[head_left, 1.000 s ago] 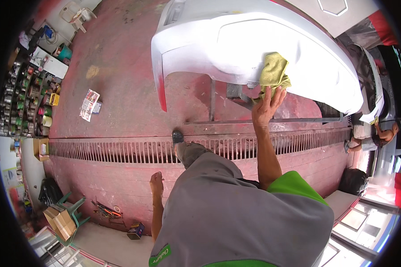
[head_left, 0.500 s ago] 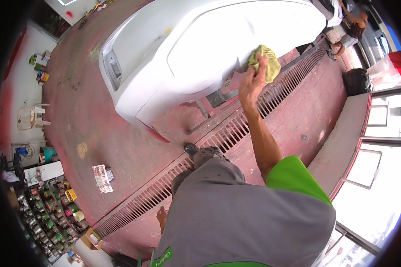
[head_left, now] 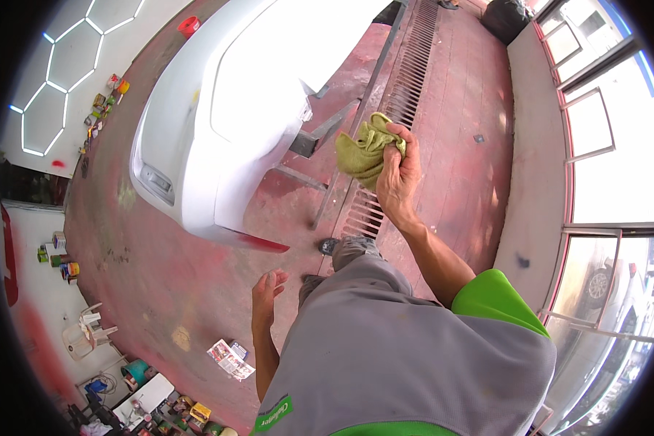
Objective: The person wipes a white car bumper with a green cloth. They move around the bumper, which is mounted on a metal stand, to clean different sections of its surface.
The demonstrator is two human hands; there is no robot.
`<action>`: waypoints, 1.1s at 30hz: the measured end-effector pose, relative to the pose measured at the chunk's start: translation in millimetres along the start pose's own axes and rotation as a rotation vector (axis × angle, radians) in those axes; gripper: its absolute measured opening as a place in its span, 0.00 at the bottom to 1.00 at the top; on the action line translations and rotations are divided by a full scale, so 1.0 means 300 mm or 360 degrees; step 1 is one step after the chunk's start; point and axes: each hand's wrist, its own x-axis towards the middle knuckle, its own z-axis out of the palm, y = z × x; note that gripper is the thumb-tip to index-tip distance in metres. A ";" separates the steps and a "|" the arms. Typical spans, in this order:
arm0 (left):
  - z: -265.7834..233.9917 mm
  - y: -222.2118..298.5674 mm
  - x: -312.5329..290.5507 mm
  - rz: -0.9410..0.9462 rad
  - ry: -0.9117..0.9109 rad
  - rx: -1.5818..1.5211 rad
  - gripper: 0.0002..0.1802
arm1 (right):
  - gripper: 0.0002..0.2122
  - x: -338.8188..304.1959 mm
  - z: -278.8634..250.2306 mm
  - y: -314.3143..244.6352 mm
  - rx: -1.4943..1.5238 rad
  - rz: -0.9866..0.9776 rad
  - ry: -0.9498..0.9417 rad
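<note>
A white car bumper (head_left: 261,65) lies in front of me to the left, raised off the floor on a metal stand (head_left: 330,127). Its near lower corner ends in a red edge. My right hand (head_left: 402,174) grips a crumpled yellow-green cloth (head_left: 362,154), its fingers closed over one side while the rest hangs loose. The cloth is held apart from the bumper, to the right of its near end. Low on my left, my left hand (head_left: 268,285) is held out with loosely bent fingers, holding nothing and touching nothing.
A slotted floor drain (head_left: 413,73) runs past my feet beneath my right arm. Printed paper (head_left: 231,360) lies on the floor at left. Paint cans (head_left: 200,413), a plastic chair (head_left: 80,338) and a red bucket (head_left: 189,27) stand along the left side. A black bag (head_left: 505,20) sits far right.
My right hand has drawn the cloth back from the bumper's edge toward me. My left hand has risen farther into view. The view has turned, shifting the bumper left.
</note>
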 end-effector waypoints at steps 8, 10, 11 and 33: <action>0.249 0.245 0.060 0.0308 -0.1074 -0.0991 0.39 | 0.19 -0.292 0.029 -0.248 0.0437 0.1022 -0.1266; 0.264 0.270 0.028 0.0358 -0.0540 -0.0781 0.37 | 0.23 -0.276 0.021 -0.220 0.0146 0.0982 -0.1373; 0.252 0.272 0.034 0.0386 -0.0482 -0.0757 0.34 | 0.25 -0.259 0.012 -0.205 0.0065 0.1012 -0.1285; 0.433 0.917 0.311 0.1151 0.0349 0.0305 0.24 | 0.37 0.531 0.345 0.302 -0.0310 0.0448 -0.0419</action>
